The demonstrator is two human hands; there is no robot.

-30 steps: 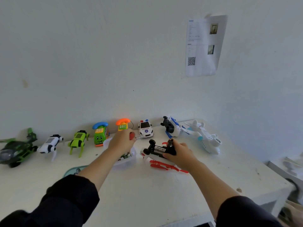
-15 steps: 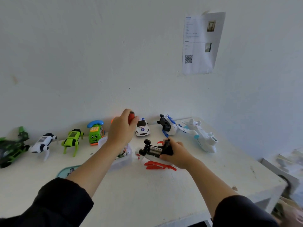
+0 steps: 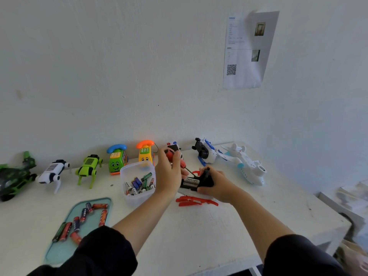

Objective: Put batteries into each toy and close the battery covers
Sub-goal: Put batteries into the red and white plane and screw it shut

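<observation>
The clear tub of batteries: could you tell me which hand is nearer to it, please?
Left. The left hand sits right beside the clear tub, gripping a screwdriver; the right hand holds the upturned toy farther right.

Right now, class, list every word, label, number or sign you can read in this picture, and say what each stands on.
"Heybright": on the battery seated in the toy held by the right hand.
QR code, plus text too small to read: paper sheet on the wall.
Labels on the loose batteries: too blurred to read.
</observation>
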